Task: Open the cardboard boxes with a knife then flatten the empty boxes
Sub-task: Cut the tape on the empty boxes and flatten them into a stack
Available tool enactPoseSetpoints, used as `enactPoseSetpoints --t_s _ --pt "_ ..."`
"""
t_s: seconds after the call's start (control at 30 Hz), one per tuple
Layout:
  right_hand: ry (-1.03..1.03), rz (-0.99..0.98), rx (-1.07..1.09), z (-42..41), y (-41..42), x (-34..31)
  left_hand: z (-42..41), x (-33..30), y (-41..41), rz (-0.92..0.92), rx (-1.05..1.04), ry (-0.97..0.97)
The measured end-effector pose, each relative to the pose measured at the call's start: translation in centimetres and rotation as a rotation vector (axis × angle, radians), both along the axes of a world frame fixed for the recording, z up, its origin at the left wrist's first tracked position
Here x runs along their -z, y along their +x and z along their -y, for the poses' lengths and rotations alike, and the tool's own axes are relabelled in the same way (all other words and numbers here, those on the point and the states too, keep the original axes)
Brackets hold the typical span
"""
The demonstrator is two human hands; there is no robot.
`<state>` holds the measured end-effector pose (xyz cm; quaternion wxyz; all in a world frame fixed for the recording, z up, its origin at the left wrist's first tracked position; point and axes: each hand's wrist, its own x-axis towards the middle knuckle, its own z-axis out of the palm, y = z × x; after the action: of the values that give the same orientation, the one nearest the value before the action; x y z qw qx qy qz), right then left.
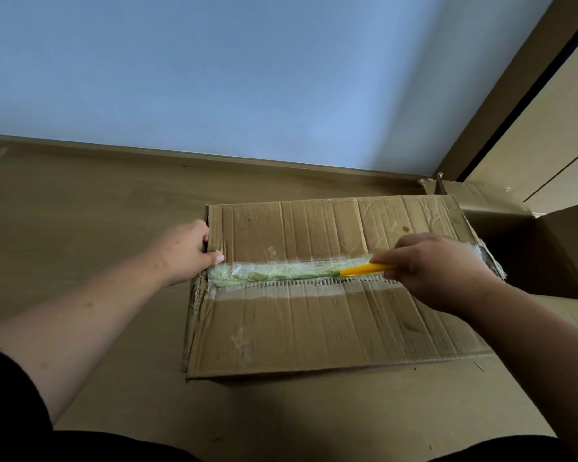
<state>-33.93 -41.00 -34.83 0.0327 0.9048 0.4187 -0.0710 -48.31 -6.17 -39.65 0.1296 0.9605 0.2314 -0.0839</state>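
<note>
Tape [281, 273] needed a shallow, steady cut; my right hand [437, 271] gripped the knife [364, 270]; my left hand [189, 251] clamped the box [314, 328] edge.

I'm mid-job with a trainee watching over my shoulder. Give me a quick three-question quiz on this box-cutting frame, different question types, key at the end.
1. True or false: the right hand holds the yellow knife over the taped centre seam of the cardboard box.
2. Multiple choice: where is the left hand's grip? A) on the knife B) on the box's left edge, at the seam's end C) flat on the floor
3. Fill in: a second box, already ____, stands to the right.

Key: 1 true; 2 B; 3 open
</note>
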Motion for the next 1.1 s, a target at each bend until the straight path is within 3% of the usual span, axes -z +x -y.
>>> enactPoseSetpoints --t_s 0.53,1.1 --pt "-0.042 -0.037 -0.013 -1.5 0.1 0.7 -0.1 0.1 0.0 0.011 0.015 0.014" --pt "-0.191 0.215 0.060 5.1 0.6 -1.4 -0.4 0.8 0.2 0.055 0.004 -0.032"
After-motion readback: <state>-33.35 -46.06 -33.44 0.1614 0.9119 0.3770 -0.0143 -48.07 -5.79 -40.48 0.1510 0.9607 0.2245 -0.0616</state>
